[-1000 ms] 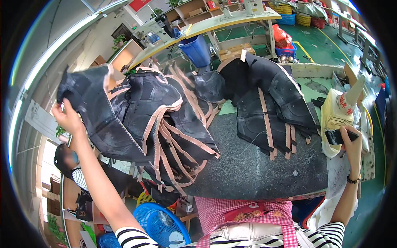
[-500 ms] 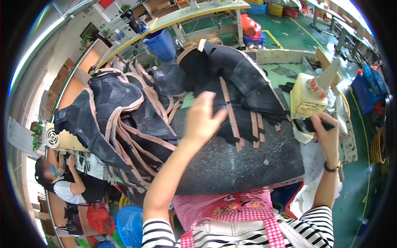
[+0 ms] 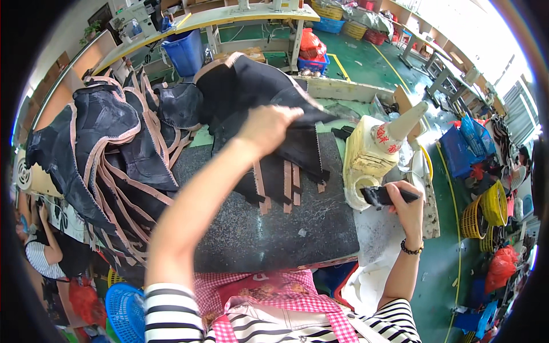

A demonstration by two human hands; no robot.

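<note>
My left hand (image 3: 266,130), slightly blurred, is closed on the edge of a black fabric piece (image 3: 240,86) with beige trim, pulling a fold of it up. Under that piece lie several black strips with beige edging (image 3: 287,186). In my right hand (image 3: 407,207) is a dark flat brush (image 3: 378,196), gripped between thumb and fingers. Its bristle end is at the round mouth of a yellowed, crusted glue container (image 3: 372,153), which has a pale cone-shaped top. All this is on a dark, speckled work mat (image 3: 274,240).
A heap of black fabric pieces with beige edges (image 3: 108,137) covers the left of the table. A blue bin (image 3: 186,54) stands beyond it. A blue basket (image 3: 124,311) is low at left. Yellow baskets (image 3: 493,203) stand on the right-hand floor, and another person sits at far left.
My left hand, open above the fabric before, has closed on the black piece and drawn its edge up. My right hand has brought the brush to the container's mouth. The view has swung right.
</note>
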